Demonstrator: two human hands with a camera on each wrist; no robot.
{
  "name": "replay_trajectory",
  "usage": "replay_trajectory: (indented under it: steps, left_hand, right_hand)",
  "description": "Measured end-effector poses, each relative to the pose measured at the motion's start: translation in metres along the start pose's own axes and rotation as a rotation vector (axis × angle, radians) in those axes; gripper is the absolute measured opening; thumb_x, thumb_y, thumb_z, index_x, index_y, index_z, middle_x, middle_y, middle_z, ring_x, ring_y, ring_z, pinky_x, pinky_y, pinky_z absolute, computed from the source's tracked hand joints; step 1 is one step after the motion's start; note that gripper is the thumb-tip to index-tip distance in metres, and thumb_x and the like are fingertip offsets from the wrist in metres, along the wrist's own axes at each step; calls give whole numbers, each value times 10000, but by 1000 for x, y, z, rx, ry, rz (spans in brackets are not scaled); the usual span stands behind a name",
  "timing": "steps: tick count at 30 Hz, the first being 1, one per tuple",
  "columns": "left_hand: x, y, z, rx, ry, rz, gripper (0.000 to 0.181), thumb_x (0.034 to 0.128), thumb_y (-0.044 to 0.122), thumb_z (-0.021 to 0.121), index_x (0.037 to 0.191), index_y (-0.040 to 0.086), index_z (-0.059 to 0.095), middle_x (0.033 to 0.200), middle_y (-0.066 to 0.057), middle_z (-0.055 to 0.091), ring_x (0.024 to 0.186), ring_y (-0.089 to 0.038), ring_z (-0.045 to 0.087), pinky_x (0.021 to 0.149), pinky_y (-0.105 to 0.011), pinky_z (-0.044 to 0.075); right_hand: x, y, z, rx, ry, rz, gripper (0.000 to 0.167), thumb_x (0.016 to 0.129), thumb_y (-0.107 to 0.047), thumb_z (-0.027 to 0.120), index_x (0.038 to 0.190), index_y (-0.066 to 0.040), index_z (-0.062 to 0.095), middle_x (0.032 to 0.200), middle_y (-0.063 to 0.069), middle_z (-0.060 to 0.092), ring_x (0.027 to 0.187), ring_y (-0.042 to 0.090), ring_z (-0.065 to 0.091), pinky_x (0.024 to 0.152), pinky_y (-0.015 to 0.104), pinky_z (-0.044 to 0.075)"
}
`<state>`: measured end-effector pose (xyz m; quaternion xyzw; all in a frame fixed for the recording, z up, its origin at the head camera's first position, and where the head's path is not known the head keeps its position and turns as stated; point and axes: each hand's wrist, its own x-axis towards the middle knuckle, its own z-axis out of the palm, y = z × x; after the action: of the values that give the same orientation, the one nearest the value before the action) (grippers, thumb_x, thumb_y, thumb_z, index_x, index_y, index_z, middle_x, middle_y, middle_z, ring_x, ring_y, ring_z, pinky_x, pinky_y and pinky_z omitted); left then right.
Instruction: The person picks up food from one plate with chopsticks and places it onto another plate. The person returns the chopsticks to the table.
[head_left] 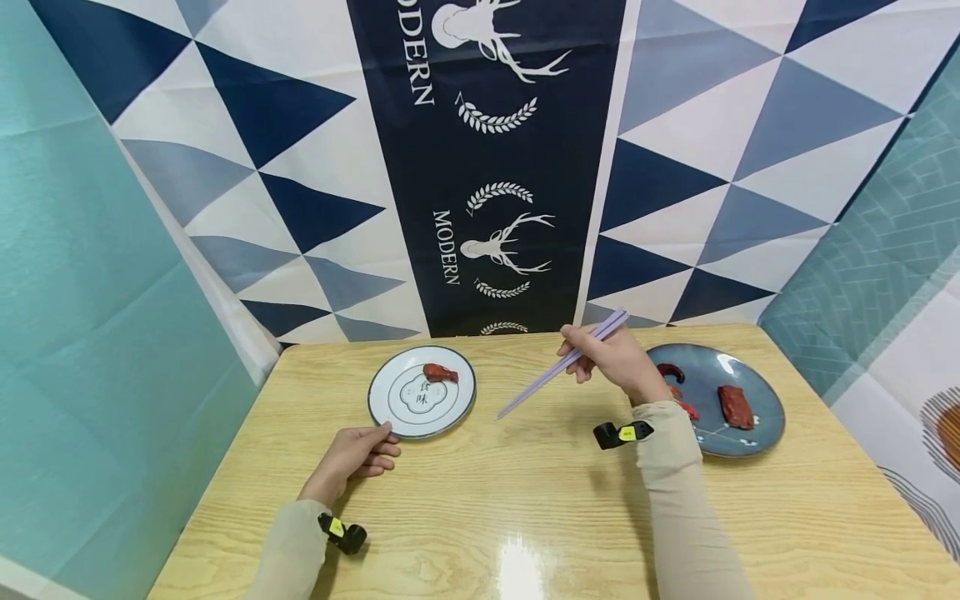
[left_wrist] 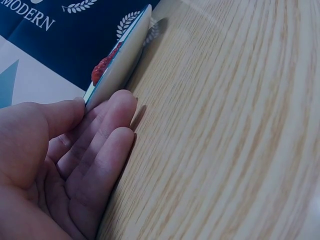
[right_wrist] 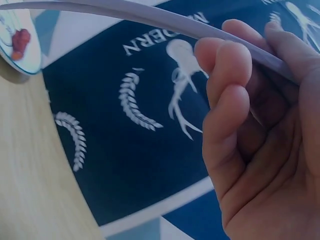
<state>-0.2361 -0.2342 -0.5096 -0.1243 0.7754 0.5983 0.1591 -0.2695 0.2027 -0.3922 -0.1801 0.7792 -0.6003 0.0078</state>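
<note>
My right hand (head_left: 611, 362) holds a pair of lilac chopsticks (head_left: 558, 367), pinched together with tips pointing down-left over the table. Nothing shows between the tips. In the right wrist view, curled fingers (right_wrist: 227, 95) and thumb grip the sticks. My left hand (head_left: 356, 457) pinches the near-left rim of a white plate (head_left: 386, 392) with a dark edge and printed characters, thumb above and fingers at its underside in the left wrist view. A glossy red-brown piece of food (head_left: 440, 373), shaped like a small drumstick, lies on that plate.
A blue plate (head_left: 768, 408) at the right, partly behind my right forearm, bears a reddish-brown slab of meat (head_left: 736, 407), a dark curled piece (head_left: 671, 372) and some red bits. The wooden table (head_left: 495, 500) ends at a patterned cloth backdrop (head_left: 510, 167).
</note>
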Motion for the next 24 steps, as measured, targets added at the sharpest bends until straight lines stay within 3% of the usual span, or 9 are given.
replay_trajectory:
  steps: [8,17,21,24]
  left_hand:
    - [0,0,-1,3,-5,-4,419,1041,411,609,1022,24,767,832,-21,773,643,-85,722,608,-242,611]
    - [1,0,0,2,-2,7,417,1047,401,602,1014,19,766,823,-20,770,636,-84,718,595,-232,604]
    - [0,0,0,7,-4,7,431,1046,413,601,1029,12,761,822,-14,769,637,-79,717,595,-226,602]
    - [-1,0,-1,11,-4,8,443,1042,423,605,1040,8,757,820,-11,767,639,-79,717,595,-224,601]
  right_hand:
    - [-14,-6,-29,4,35,4,373,1069,-289,587,902,-7,765,690,39,740,493,118,619,483,266,529]
    - [-32,-8,-55,-18,106,-9,346,1071,-243,584,950,32,756,670,48,724,471,135,594,411,272,439]
    - [-40,-5,-67,12,121,-20,338,1079,-215,566,905,1,759,644,54,712,463,114,590,435,267,490]
    - [-47,-2,-77,-2,138,-63,365,1090,-177,531,902,54,742,636,70,703,464,136,586,465,273,510]
